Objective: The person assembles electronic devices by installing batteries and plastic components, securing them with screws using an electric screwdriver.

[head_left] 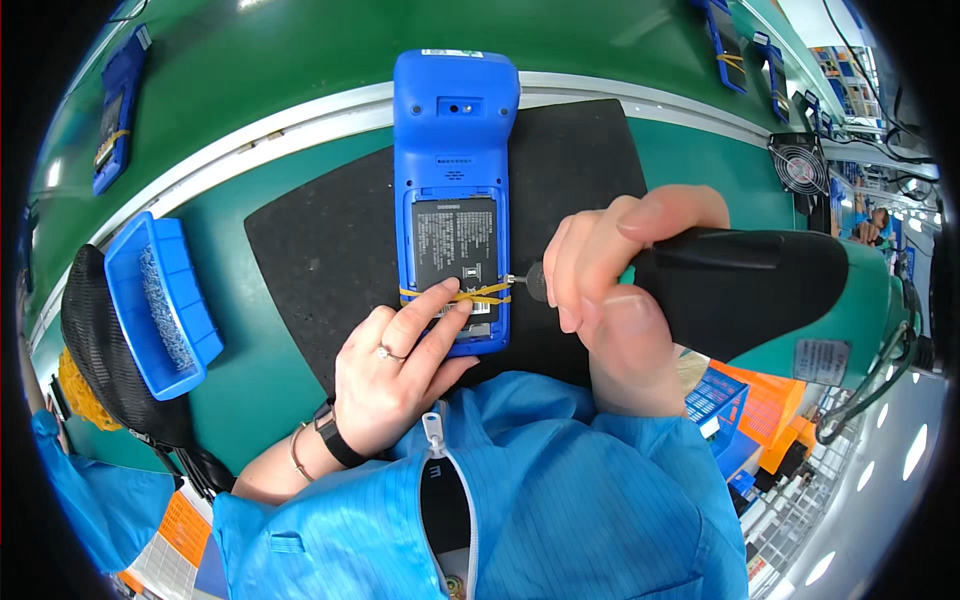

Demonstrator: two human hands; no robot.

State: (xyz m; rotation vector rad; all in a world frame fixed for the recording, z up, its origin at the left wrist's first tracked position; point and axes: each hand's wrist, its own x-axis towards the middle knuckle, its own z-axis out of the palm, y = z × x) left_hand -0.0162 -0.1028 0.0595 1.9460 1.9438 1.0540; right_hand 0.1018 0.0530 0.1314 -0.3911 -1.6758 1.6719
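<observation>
A blue handheld terminal [404, 230] lies face down on a black mat [315, 230], its rear compartment uncovered and a black battery [437, 235] inside. A yellow rubber band [490, 290] goes around its lower part. My left hand [385, 365] rests its outstretched index and middle fingers on the band and battery; its thumb is by the terminal's lower edge. My right hand [625, 265] grips a black and green electric screwdriver [745, 290] that lies level. Its bit points left, meeting the terminal's right side near the band; whether it touches a screw, I cannot tell.
To the left stand a blue bin [205, 325] of small metal parts, a black mesh item [95, 330] and yellow rubber bands [78, 395]. More blue terminals [120, 110] lie on the green surface beyond a pale rail. At right is a small fan [800, 165]. Another person's blue sleeve [100, 505] shows lower left.
</observation>
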